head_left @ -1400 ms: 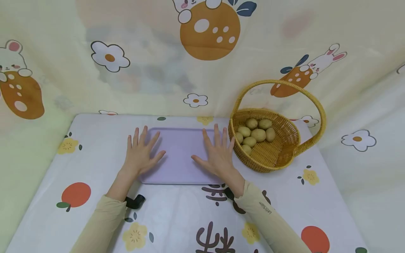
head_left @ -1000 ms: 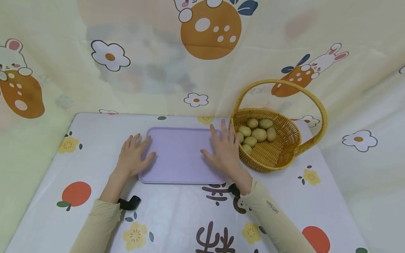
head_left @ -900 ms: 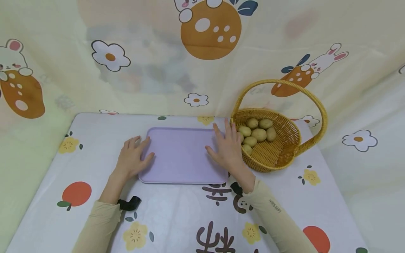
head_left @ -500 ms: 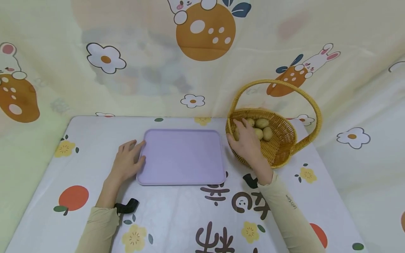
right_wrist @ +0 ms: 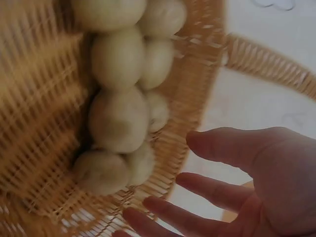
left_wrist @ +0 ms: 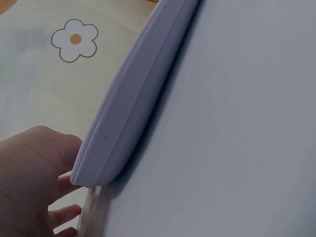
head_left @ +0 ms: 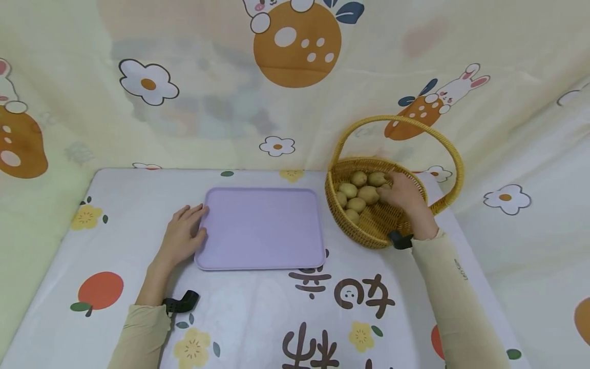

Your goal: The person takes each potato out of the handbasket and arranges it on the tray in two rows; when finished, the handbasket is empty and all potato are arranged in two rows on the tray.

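Note:
In the head view a lilac rectangular tray [head_left: 262,228] lies flat on the table. My left hand [head_left: 180,233] rests at its left edge, fingertips and thumb right at the rim; the left wrist view shows the thumb beside a tray corner [left_wrist: 113,133]. Right of the tray stands a yellow wicker basket [head_left: 369,241] with a tall arched handle, several potatoes [head_left: 367,195] clustered in its left and back part. My right hand [head_left: 403,195] reaches over the basket's right side, overlapping the rightmost potato. The right wrist view shows its fingers spread beside the potatoes [right_wrist: 118,116], nothing in them.
The basket's arched handle [head_left: 454,154] rises close to the right wrist. A patterned white cloth [head_left: 249,318] covers the table, and a cartoon-print curtain [head_left: 207,143] hangs behind it. Each wrist carries a small black camera mount [head_left: 183,301].
My right hand has gone from over the tray to the basket, crossing to its right side. The left hand has shifted from above the tray to its left edge. The head view has panned slightly.

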Action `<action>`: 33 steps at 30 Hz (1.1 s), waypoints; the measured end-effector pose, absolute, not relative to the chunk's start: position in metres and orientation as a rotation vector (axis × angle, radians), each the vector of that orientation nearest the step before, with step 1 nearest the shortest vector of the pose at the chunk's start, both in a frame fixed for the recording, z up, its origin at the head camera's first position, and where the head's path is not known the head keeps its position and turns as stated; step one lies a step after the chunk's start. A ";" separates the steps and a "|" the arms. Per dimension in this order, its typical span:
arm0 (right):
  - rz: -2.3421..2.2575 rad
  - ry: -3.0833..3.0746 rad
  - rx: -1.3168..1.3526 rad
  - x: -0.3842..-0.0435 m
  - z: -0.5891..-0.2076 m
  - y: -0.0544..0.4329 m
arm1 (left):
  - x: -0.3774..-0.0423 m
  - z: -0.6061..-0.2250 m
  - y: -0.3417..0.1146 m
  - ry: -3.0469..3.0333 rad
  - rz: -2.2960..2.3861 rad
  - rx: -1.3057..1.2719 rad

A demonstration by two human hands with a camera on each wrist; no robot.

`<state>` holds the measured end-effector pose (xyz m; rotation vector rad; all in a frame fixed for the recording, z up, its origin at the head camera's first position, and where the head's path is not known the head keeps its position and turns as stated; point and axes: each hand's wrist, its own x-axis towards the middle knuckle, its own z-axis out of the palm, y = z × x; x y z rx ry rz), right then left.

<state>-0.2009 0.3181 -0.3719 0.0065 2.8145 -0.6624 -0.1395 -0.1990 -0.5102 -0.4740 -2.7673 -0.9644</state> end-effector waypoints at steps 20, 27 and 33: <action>-0.773 2.902 0.033 -0.228 -0.409 0.348 | -0.141 -0.503 -0.196 -2.785 -1.029 -0.428; -0.769 2.885 0.107 -0.222 -0.401 0.347 | -0.141 -0.508 -0.197 -2.789 -1.049 -0.417; -0.964 2.836 0.126 -0.219 -0.379 0.336 | -0.141 -0.509 -0.199 -2.800 -1.043 -0.413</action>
